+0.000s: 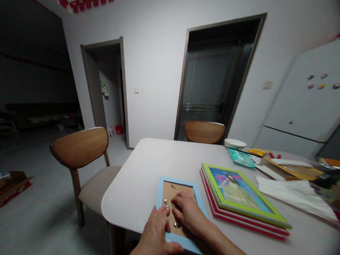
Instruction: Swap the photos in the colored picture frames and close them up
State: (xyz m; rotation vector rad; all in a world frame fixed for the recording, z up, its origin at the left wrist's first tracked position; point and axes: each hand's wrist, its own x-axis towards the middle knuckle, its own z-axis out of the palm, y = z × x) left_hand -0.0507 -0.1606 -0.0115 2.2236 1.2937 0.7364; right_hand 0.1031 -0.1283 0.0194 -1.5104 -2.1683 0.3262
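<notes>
A light-blue picture frame lies back side up at the near edge of the table. Its brown backing board carries several small metal clips. My left hand grips the near left corner of the frame, its thumb along the lower border and its fingertips beside a metal clip. Over the middle of the board, my right hand has its fingers curled and pressed together against the surface. What is between those fingertips is too small to make out.
To the right stands a stack of picture frames, a green one on top of red ones. Beyond it lie a teal packet, a white bowl, white paper and clutter. Wooden chairs stand at the left and far sides.
</notes>
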